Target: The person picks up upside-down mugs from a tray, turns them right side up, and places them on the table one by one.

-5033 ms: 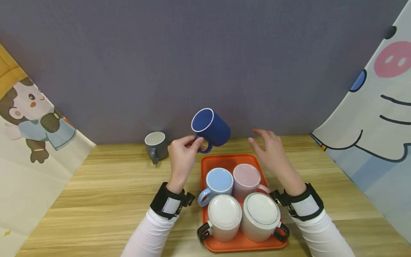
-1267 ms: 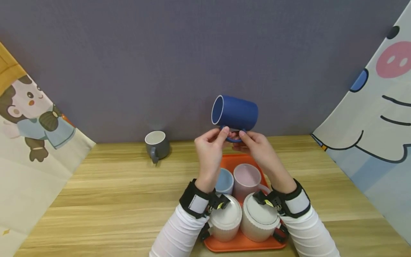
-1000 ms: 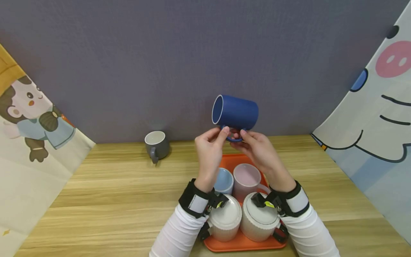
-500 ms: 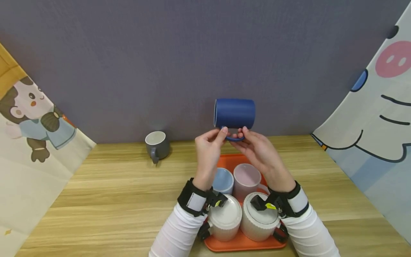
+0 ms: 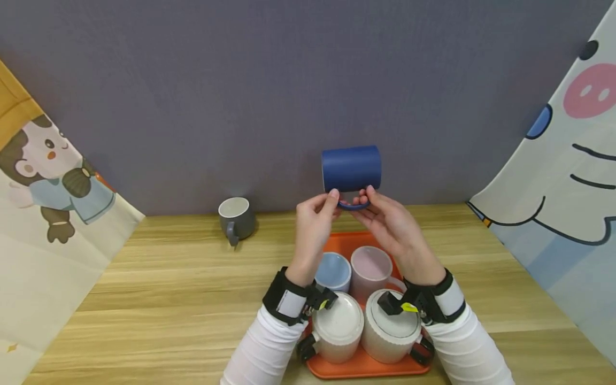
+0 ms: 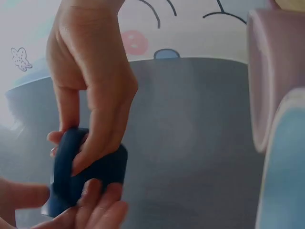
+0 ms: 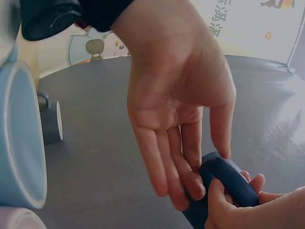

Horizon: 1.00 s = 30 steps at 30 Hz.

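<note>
Judging by the layout, the work seems well along: on the tray [image 5: 344, 243] at lower centre-right of the head view sit the light blue mug [image 5: 333, 270], the pink mug [image 5: 371, 263] and two white mugs [image 5: 338, 323], probably base-up. Left over, it seems, are the grey mug [image 5: 244, 227], upright on the worktop [image 5: 168, 267] left of centre, and the blue mug [image 5: 351, 167], held in the air on its side just right of centre, handle [image 5: 353, 206] downward. The left hand [image 5: 310, 227] has a closed grip, pinching the handle's left end between thumb and fingers. The right hand [image 5: 397, 227] has thumb and fingertips at its right end, fingers fairly straight; whether its grip pinches or only touches, I cannot tell
</note>
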Tool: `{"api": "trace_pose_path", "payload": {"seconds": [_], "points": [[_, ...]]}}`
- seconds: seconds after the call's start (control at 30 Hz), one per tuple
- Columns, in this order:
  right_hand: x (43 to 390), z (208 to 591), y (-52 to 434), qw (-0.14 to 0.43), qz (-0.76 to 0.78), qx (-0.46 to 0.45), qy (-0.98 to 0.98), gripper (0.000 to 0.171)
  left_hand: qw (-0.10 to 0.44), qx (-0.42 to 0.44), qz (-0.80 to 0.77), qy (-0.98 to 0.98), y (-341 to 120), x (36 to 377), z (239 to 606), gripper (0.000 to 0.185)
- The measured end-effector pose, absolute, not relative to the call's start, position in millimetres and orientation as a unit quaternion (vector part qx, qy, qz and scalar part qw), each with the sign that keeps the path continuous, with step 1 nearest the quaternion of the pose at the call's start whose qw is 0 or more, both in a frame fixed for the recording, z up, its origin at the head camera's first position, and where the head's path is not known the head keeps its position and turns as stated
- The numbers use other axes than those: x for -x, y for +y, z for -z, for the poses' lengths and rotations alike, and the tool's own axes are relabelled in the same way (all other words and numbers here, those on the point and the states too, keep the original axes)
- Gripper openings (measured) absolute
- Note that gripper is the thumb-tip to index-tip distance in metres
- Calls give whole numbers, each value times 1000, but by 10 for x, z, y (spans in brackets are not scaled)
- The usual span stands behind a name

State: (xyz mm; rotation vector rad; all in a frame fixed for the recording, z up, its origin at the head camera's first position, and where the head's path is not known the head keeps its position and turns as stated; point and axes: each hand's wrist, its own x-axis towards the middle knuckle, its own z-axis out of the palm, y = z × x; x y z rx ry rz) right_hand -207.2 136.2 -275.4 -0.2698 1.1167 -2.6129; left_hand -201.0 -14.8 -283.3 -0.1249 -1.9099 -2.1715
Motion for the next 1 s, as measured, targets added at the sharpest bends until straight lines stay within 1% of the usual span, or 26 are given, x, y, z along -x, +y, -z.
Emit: {"api": "trace_pose_path", "payload": {"seconds": [0.17, 0.3, 0.47, 0.63, 0.7, 0.87, 1.0], "points": [[2077, 2723, 1373, 137, 901, 90, 402, 20, 96, 64, 685, -720, -219, 2003, 2806, 31], [2091, 2711, 1351, 137, 893, 90, 420, 20, 99, 78, 652, -748, -288, 2001, 2800, 32], [2133, 2680, 1295, 122, 877, 88, 456, 21, 142, 77, 607, -778, -385, 1980, 2799, 29], [2180, 2623, 1229, 130, 865, 73, 480, 20, 227, 76, 525, -817, -476, 1981, 2862, 27], [2196, 2604, 1203, 134, 862, 72, 483, 20, 254, 76, 492, -829, -515, 1989, 2907, 27], [2225, 2558, 1125, 138, 857, 76, 491, 19, 276, 87, 445, -848, -627, 1998, 3029, 28], [2266, 2514, 1037, 135, 849, 75, 506, 18, 313, 107, 400, -855, -701, 2014, 3120, 32]]}}
